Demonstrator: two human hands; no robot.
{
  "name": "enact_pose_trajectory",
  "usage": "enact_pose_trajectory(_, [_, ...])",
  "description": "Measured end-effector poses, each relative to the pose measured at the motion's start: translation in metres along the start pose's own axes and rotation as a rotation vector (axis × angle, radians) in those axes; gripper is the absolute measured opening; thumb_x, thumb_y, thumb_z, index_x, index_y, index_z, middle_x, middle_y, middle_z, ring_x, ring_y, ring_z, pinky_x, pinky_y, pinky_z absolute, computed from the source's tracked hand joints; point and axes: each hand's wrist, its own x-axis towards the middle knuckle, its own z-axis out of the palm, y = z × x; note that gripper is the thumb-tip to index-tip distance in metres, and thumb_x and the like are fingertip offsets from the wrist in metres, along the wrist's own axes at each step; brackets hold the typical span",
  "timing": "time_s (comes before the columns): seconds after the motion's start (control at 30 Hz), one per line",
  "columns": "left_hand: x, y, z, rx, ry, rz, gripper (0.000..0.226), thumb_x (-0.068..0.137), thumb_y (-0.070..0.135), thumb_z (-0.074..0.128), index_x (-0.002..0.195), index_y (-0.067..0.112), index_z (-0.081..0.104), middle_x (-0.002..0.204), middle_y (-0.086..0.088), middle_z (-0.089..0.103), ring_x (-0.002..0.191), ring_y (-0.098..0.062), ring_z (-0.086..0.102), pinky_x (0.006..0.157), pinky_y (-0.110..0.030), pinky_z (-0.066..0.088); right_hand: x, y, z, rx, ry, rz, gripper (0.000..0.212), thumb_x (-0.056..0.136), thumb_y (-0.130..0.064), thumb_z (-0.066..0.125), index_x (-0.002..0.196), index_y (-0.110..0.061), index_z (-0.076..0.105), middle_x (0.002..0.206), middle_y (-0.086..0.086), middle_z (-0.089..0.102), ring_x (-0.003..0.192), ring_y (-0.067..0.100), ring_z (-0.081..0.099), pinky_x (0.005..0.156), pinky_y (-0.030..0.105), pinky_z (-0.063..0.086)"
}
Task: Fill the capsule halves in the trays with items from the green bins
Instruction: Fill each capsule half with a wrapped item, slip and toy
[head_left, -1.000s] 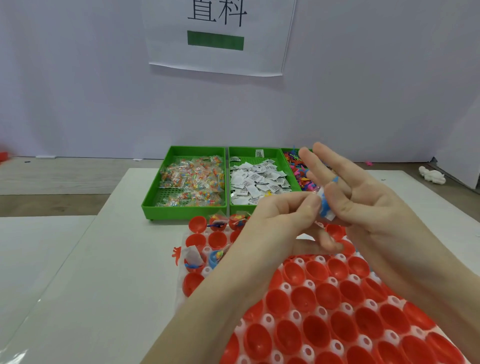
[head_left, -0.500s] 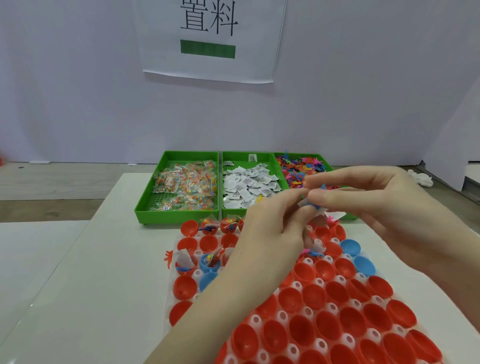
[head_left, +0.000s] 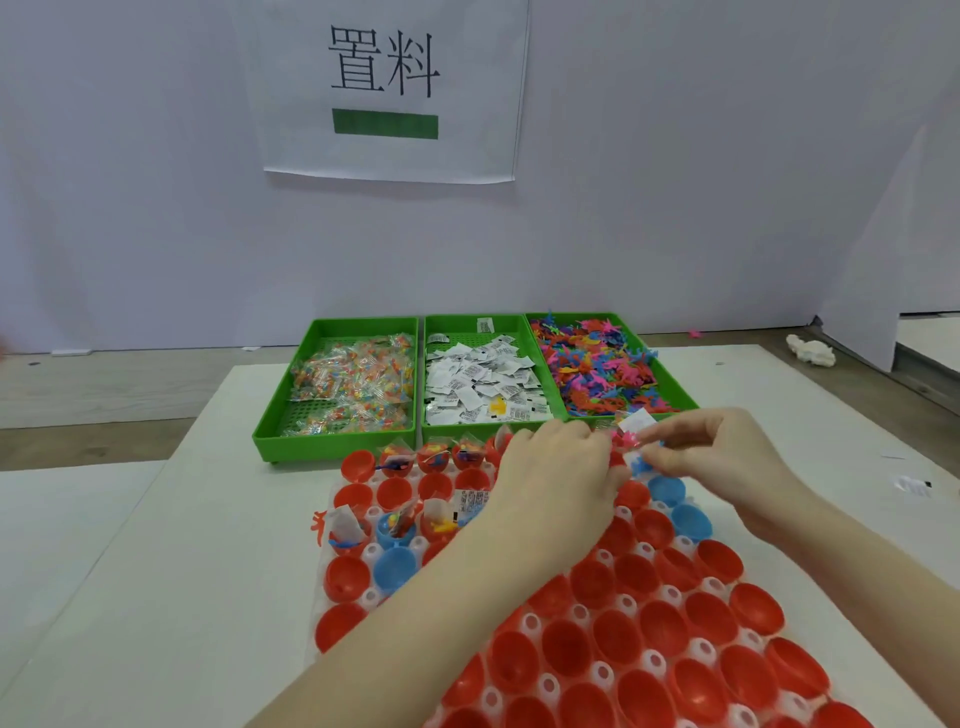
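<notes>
A white tray (head_left: 530, 621) of red capsule halves (head_left: 662, 631) covers the near table, with a few blue halves (head_left: 667, 488) among them. Several halves in the far left rows (head_left: 434, 460) hold packets and toys. Behind stand three green bins: clear sachets of coloured bits (head_left: 332, 445), white packets (head_left: 467, 432) and bright plastic figures (head_left: 671, 380). My right hand (head_left: 722, 457) pinches a small white packet with a blue piece (head_left: 638, 462) over the tray's far row. My left hand (head_left: 556, 478) hovers beside it with curled fingers and hidden tips. A pink toy (head_left: 626, 439) shows between the hands.
An orange toy (head_left: 318, 525) lies off the tray's left edge. A loose packet (head_left: 911, 486) sits on the table at the right. A white object (head_left: 810, 353) lies on the floor beyond. A paper sign (head_left: 395, 88) hangs on the back wall.
Both hands have lowered and moved forward, from chest height to just over the tray's far row, still together around the small items.
</notes>
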Motion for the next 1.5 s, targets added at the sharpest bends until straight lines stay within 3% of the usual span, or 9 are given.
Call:
enact_pose_trajectory(0.2, [-0.008,-0.02,-0.007,-0.08,0.172,-0.103,0.029,0.096,0.034,0.041,0.106,0.021,0.065,0.108,0.005,0.063,0.107,-0.016,0.052,0.091,-0.031,0.033,0.002,0.011,0.008,-0.33,-0.035,-0.153,0.022,0.074,0.004,0.07,0.067,-0.017,0.067,0.068,0.003,0.065,0.06,0.009,0.056,0.055,0.007,0.042])
enact_pose_trajectory(0.37, [-0.012,-0.064,-0.037,-0.348,0.463,-0.301,0.022,0.092,0.024,0.053,0.092,0.012,0.071,0.088,0.003,0.068,0.081,-0.013,0.059,0.082,-0.032,0.046,0.003,0.006,0.009,-0.509,-0.18,-0.188,0.021,0.07,-0.003,0.075,0.088,-0.014,0.073,0.079,-0.005,0.065,0.072,0.005,0.057,0.06,0.005,0.04])
enact_pose_trajectory(0.53, [-0.012,-0.131,-0.045,-0.408,0.511,-0.57,0.024,0.091,0.025,0.055,0.097,0.008,0.071,0.091,-0.004,0.068,0.082,-0.017,0.058,0.072,-0.027,0.042,0.01,-0.009,0.003,-0.593,-0.304,-0.12,0.023,0.068,-0.008,0.079,0.089,-0.015,0.074,0.08,-0.005,0.069,0.067,-0.002,0.06,0.062,0.006,0.045])
enact_pose_trajectory(0.73, [-0.019,-0.2,-0.03,-0.213,0.216,-0.697,0.031,0.093,0.029,0.05,0.114,0.011,0.065,0.115,-0.014,0.065,0.105,-0.031,0.057,0.085,-0.036,0.044,0.013,-0.017,-0.006,-0.717,-0.437,-0.186,0.025,0.069,-0.02,0.079,0.092,-0.028,0.074,0.078,-0.023,0.062,0.067,-0.007,0.056,0.062,0.009,0.044])
enact_pose_trajectory(0.93, [-0.016,-0.221,-0.014,0.052,-0.125,-0.728,0.045,0.089,0.052,0.05,0.126,0.027,0.055,0.133,-0.001,0.055,0.12,-0.025,0.049,0.092,-0.031,0.038,0.027,-0.021,-0.017,-0.612,-0.456,-0.154,0.026,0.062,-0.032,0.083,0.082,-0.036,0.067,0.078,-0.017,0.067,0.068,-0.005,0.061,0.058,0.007,0.044])
enact_pose_trajectory(1.1, [-0.014,-0.222,-0.01,-0.007,0.123,-0.749,0.03,0.079,0.042,0.07,0.101,0.022,0.068,0.103,0.001,0.069,0.101,-0.022,0.058,0.082,-0.032,0.038,0.059,-0.012,-0.012,-0.429,-0.204,-0.166,0.012,0.069,-0.031,0.078,0.075,-0.022,0.075,0.07,-0.007,0.071,0.062,0.001,0.063,0.061,0.012,0.049])
enact_pose_trajectory(1.2, [-0.013,-0.215,-0.009,-0.03,0.242,-0.723,0.026,0.076,0.032,0.074,0.097,0.019,0.067,0.084,0.003,0.06,0.089,-0.022,0.053,0.071,-0.031,0.019,0.089,-0.003,-0.003,-0.444,-0.043,-0.155,0.016,0.08,-0.022,0.071,0.088,-0.009,0.074,0.087,0.004,0.072,0.075,0.012,0.061,0.076,0.026,0.049])
enact_pose_trajectory(1.33, [-0.015,-0.21,-0.009,-0.137,0.415,-0.683,0.016,0.076,0.021,0.075,0.09,0.014,0.07,0.077,0.002,0.058,0.087,-0.024,0.053,0.07,-0.031,0.019,0.12,0.002,0.014,-0.618,-0.109,-0.18,0.028,0.085,-0.021,0.066,0.108,-0.007,0.066,0.112,0.009,0.066,0.092,0.015,0.056,0.081,0.024,0.04])
enact_pose_trajectory(1.5, [-0.021,-0.2,-0.014,-0.299,0.8,-0.622,0.011,0.08,0.018,0.07,0.089,0.011,0.073,0.084,-0.007,0.062,0.081,-0.017,0.055,0.071,-0.023,0.03,0.137,0.004,0.039,-0.64,-0.097,-0.194,0.034,0.084,-0.028,0.067,0.111,-0.007,0.065,0.114,0.009,0.065,0.098,0.019,0.057,0.081,0.025,0.04])
